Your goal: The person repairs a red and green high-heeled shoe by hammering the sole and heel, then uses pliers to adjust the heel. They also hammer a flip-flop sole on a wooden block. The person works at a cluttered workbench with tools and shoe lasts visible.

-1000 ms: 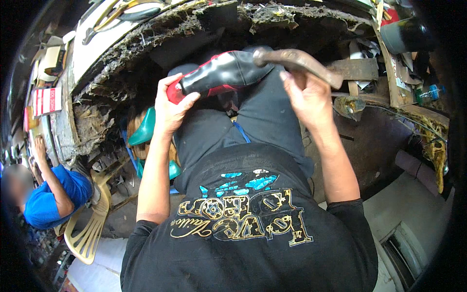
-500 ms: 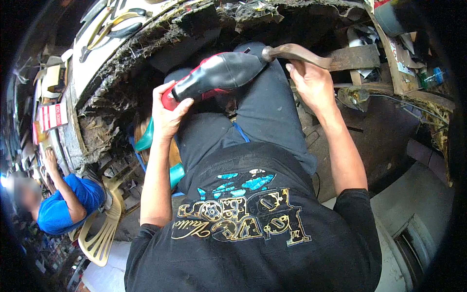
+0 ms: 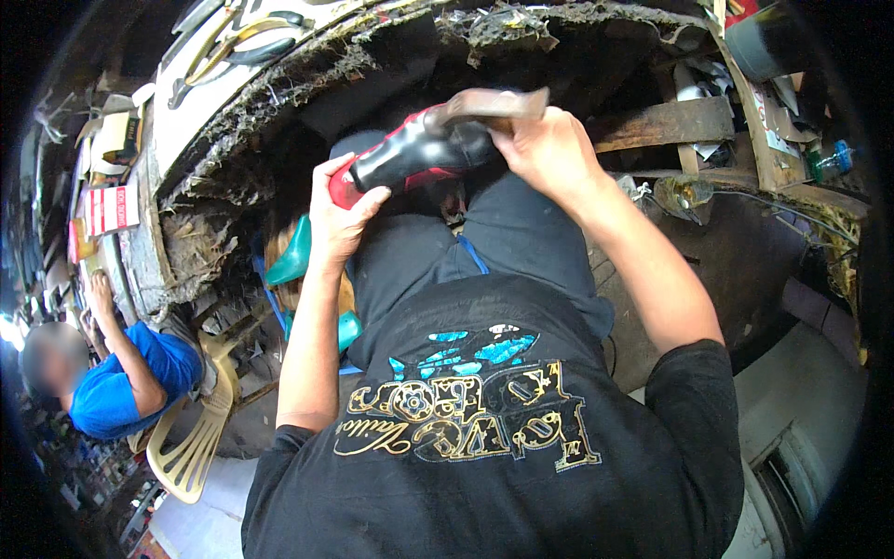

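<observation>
right hand [image 3: 549,149] now lower, gripping perhaps a sole, left hand [image 3: 340,219] clasping shoe [image 3: 419,154]

Dim, shadowed fisheye view with black vignette, bent edges, daylight glare at far left.

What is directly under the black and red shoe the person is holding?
Under the shoe lie the person's lap in dark trousers and a shadowed gap below the workbench edge. The left hand covers its red end; the right hand hides the sole end.
</observation>
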A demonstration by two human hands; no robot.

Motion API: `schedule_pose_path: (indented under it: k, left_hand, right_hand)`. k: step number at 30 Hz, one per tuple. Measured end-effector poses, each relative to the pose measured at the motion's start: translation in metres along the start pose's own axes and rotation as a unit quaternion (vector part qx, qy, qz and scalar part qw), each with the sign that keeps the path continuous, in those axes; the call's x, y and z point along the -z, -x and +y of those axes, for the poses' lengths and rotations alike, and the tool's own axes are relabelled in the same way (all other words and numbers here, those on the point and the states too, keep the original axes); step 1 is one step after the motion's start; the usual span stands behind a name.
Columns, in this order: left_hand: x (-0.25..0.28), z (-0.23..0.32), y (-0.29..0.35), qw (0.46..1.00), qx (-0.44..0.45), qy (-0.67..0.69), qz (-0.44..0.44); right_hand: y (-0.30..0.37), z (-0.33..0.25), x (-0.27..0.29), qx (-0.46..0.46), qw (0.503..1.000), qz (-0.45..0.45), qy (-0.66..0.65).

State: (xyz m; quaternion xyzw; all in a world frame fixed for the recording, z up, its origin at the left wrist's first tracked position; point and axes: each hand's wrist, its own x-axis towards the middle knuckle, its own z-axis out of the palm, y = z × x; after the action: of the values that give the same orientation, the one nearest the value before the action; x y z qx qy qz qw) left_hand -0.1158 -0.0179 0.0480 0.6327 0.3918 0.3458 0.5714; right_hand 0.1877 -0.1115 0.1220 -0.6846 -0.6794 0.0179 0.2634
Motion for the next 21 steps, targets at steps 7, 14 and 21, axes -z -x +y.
schedule_pose_path:
  k: [7, 14, 21]
  left_hand:
    - [0.007, -0.008, 0.002, 0.998, -0.026, -0.046, 0.015]
    - [0.008, -0.012, 0.000, 0.998, -0.019, -0.052, -0.015]
    - [0.007, -0.006, -0.001, 0.997, 0.002, -0.082, 0.001]
  right_hand:
    - [0.018, 0.017, -0.015, -0.048, 0.993, 0.035, -0.097]
    - [0.025, 0.020, -0.015, -0.068, 0.996, 0.056, -0.001]
    - [0.028, 0.025, 0.001, -0.092, 0.992, 0.082, 0.025]
